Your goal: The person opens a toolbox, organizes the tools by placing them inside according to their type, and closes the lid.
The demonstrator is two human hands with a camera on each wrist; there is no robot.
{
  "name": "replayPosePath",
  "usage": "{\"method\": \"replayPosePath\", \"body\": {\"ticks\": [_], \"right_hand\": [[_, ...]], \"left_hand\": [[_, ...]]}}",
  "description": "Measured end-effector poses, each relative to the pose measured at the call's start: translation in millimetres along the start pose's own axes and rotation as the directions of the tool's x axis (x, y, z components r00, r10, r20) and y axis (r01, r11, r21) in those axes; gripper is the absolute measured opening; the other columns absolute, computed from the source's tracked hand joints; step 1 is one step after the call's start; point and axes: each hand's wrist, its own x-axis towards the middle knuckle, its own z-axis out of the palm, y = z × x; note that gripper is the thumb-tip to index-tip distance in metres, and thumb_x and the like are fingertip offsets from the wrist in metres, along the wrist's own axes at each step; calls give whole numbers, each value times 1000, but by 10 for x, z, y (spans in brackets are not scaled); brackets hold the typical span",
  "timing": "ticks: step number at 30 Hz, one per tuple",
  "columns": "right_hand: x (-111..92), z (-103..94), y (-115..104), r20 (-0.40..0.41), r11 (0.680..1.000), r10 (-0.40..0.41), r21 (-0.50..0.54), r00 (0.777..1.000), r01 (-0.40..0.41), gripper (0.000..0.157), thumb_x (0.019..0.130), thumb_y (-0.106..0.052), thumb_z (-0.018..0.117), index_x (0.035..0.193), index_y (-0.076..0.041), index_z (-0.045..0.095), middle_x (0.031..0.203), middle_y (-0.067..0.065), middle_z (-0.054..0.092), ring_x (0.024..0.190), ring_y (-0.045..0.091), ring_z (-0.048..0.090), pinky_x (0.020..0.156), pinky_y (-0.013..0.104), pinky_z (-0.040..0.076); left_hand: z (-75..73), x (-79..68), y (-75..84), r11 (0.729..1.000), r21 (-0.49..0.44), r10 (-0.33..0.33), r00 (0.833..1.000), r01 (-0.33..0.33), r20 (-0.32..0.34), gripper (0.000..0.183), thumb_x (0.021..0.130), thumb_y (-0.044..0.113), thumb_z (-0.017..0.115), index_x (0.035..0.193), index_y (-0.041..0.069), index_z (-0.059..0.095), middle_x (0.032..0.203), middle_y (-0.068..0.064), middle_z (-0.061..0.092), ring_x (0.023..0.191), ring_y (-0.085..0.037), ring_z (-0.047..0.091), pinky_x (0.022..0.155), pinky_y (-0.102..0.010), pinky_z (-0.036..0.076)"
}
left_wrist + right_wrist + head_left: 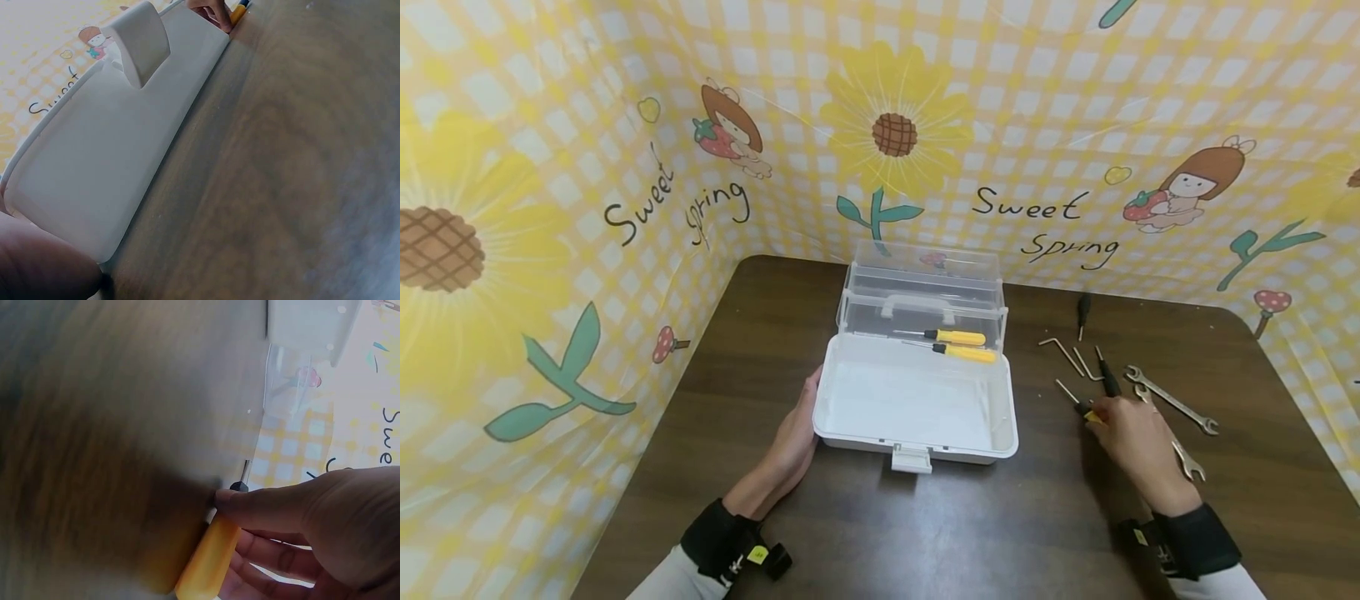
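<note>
Between the box and the right edge of the table, a screwdriver is pinched in the right hand's fingers; the box's left end is touched by the left hand, fingers straight.

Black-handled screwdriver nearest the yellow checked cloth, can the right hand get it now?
Probably yes: that black-handled screwdriver lies uncovered, with only low tools between. However, the right hand pinches a yellow-and-black-handled screwdriver, which it might need to set down first.
</note>
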Motion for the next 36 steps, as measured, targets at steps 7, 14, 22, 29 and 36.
{"method": "replayPosePath", "body": {"ticks": [7, 14, 22, 29, 36], "right_hand": [[-10, -11, -45, 9, 1000, -24, 10, 1000, 24, 10, 80, -1, 85, 88, 0, 79, 81, 16, 77, 68, 37, 70, 58, 54, 52], [-30, -55, -83, 19, 998, -53, 37, 998, 52, 14, 82, -1, 85, 95, 2, 81, 78, 12, 76, 62, 26, 67, 54, 45, 49], [-12, -258, -227, -10, 996, -72, 50, 997, 73, 13, 87, -2, 84, 98, 2, 81, 79, 12, 76, 56, 15, 60, 49, 34, 44], [14, -527, -381, -25, 993, -95, 69, 995, 97, 16, 88, -4, 85, 103, 1, 82, 72, 4, 72, 51, 5, 49, 44, 26, 35], [73, -739, -485, -77, 982, -181, 50, 981, 185, 19, 85, -4, 87, 103, 0, 82, 76, 6, 74, 51, 2, 47, 44, 25, 32]], "left_hand": [[-2, -14, 1, 1000, -6, 17, 1000, -17, 7, 73, 114, 59, 17, 172, 16, 4, 178, 0, 6, 163, -19, 7, 131, -48, 11], [-4, -11, -5, 1000, -6, 13, 1000, -13, 9, 74, 114, 59, 17, 172, 14, 2, 178, -1, 4, 163, -19, 6, 131, -48, 10], [-3, -2, -3, 1000, 2, -2, 1000, 2, -4, 75, 113, 59, 17, 172, 15, 3, 178, -1, 4, 163, -19, 6, 132, -48, 10], [0, -1, -4, 1000, 3, -13, 1000, 13, -5, 70, 115, 55, 15, 172, 15, 2, 178, -1, 4, 163, -20, 6, 132, -49, 10], [6, -1, 6, 1000, 3, -9, 1000, 9, -12, 73, 114, 58, 17, 172, 15, 3, 178, -1, 4, 163, -20, 6, 132, -48, 10]]}}
